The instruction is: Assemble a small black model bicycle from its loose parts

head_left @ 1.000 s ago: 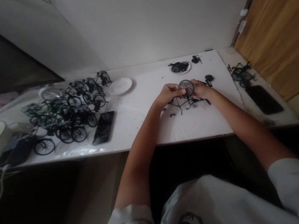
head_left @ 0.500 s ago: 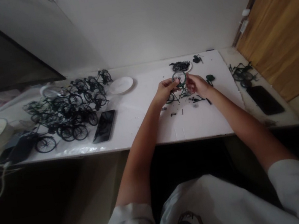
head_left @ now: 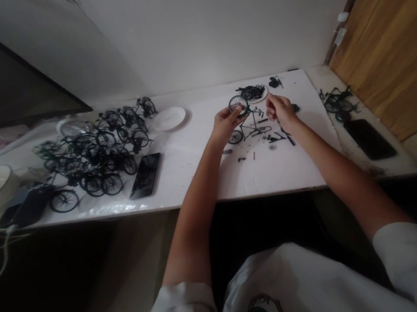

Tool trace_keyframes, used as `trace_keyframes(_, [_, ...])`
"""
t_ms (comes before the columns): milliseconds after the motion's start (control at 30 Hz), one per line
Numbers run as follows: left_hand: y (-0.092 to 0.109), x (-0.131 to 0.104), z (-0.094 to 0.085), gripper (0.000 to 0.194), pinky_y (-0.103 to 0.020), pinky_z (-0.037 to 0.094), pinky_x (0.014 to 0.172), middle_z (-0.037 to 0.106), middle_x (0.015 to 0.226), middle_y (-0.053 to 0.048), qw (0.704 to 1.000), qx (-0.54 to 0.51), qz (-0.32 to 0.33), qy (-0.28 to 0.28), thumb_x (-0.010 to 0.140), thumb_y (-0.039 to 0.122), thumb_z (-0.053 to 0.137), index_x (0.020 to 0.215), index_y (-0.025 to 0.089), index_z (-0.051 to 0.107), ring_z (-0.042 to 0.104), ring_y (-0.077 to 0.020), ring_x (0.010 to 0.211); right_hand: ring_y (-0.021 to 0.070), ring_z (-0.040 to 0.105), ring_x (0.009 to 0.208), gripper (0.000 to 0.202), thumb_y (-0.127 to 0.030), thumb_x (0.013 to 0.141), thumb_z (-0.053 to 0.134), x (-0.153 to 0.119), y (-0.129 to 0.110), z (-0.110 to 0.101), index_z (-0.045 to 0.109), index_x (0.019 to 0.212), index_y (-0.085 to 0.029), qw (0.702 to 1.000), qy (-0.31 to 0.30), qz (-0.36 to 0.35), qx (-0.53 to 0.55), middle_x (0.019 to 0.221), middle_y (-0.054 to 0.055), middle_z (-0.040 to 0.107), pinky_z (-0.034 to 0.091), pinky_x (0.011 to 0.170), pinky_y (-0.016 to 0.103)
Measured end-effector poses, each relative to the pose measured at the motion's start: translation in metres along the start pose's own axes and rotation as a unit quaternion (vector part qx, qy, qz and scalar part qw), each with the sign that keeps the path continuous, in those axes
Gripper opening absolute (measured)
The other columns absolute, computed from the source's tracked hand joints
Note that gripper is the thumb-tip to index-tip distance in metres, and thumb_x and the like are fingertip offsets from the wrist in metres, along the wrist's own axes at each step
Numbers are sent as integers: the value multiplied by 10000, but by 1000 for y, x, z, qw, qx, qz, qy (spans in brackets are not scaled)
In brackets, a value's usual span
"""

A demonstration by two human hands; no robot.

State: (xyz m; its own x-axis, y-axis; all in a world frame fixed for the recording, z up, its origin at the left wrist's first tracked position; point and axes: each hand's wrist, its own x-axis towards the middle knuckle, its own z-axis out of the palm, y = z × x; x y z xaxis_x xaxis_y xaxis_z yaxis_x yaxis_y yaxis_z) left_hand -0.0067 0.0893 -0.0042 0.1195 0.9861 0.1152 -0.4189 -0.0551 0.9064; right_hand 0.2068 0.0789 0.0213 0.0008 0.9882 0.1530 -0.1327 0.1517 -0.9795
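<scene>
My left hand (head_left: 226, 123) pinches a small spoked model bicycle wheel (head_left: 238, 105) with a green edge, held upright above the table. Beneath it, a thin dark-green model bicycle frame (head_left: 250, 130) with one wheel (head_left: 235, 136) rests on the white board. My right hand (head_left: 280, 110) is apart from the wheel, over the right of the board, its fingers curled together. Whatever lies between those fingertips is too small to make out. Small loose dark parts (head_left: 275, 137) are scattered below and between the hands.
A white plate (head_left: 264, 93) heaped with black parts stands behind my hands. Several model bicycles (head_left: 99, 154) crowd the left, near a bare white plate (head_left: 169, 118) and a phone (head_left: 145, 175). At right are another small bicycle (head_left: 339, 100), a dark phone (head_left: 369, 139) and a wooden panel (head_left: 396, 53).
My left hand has shifted the wheel slightly left. My right hand has drawn away from it to the right and its fingers have curled in, leaving the frame below more visible.
</scene>
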Motion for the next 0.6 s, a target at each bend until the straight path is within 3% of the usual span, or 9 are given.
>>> trace_keyframes(133, [2, 4, -4, 360, -374, 662, 1022, 824, 1093, -107, 998, -4, 36, 61, 831, 408, 970, 1018, 161, 787, 810, -227, 1093, 75, 439, 496, 558, -715, 906, 809, 0, 0, -2, 534, 806, -239, 998, -17, 46, 29, 607, -85, 405, 312, 423, 192])
trace_keyframes(300, [6, 9, -13, 310, -402, 644, 1087, 820, 1166, -140, 984, -43, 95, 147, 905, 350, 908, 1072, 137, 758, 797, -252, 1184, 59, 466, 520, 329, -471, 907, 844, -1, -2, -3, 660, 909, -199, 995, 1, 80, 66, 655, -78, 491, 308, 423, 165])
trace_keyframes(433, [7, 10, -15, 198, -393, 640, 1083, 816, 1164, -147, 974, -66, 111, 185, 946, 234, 841, 1054, 111, 730, 820, -205, 1049, 67, 471, 529, 225, -297, 817, 814, -1, -3, -1, 669, 966, -212, 996, 10, 70, 53, 653, -84, 535, 294, 430, 165])
trace_keyframes(600, [7, 12, -13, 319, -367, 656, 1025, 817, 1113, -101, 961, 11, 157, 228, 879, 351, 911, 1030, 171, 696, 802, -214, 1100, 87, 444, 543, 214, -301, 782, 803, -4, 0, -3, 698, 943, -207, 996, -54, 9, -72, 637, -66, 564, 291, 458, 201])
